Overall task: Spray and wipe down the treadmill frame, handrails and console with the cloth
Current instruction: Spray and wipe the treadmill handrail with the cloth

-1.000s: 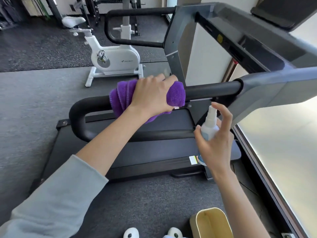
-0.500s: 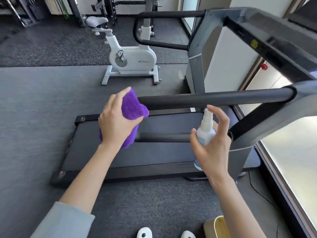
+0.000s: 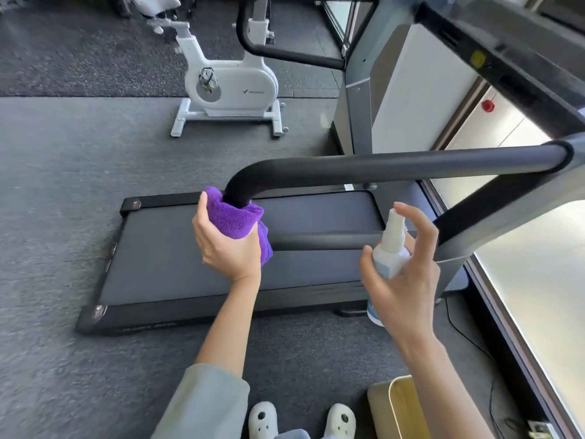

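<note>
Underfoot, a grey carpeted floor (image 3: 63,217) fills most of the view, and on it lies the treadmill deck (image 3: 196,264), a long dark belt framed in black, running across the picture from lower left toward the right. From the right side rise the treadmill's grey uprights (image 3: 357,99), and the dark underside of the console (image 3: 506,55) crosses the upper right corner. A thick black handrail (image 3: 395,167) stretches out from the right upright toward the middle of the view and then bends downward at its free end. Behind the treadmill stands a white exercise bike (image 3: 234,87) on white feet, well apart from the person. Along the right edge runs a bright window panel (image 3: 544,264) with a dark frame. At the bottom edge, a tan open-topped bin (image 3: 392,407) sits just beside a pair of white perforated shoes (image 3: 262,418). The left hand (image 3: 228,245), coming out of a pale grey sleeve (image 3: 205,403), grips a bunched purple cloth (image 3: 234,218) with curled fingers and presses it around the downward bend of the handrail, so the cloth touches the rail's end. The right hand (image 3: 408,274) holds a small white spray bottle (image 3: 391,248) upright below the rail, fingers wrapped round its body and the index finger raised above the nozzle.
</note>
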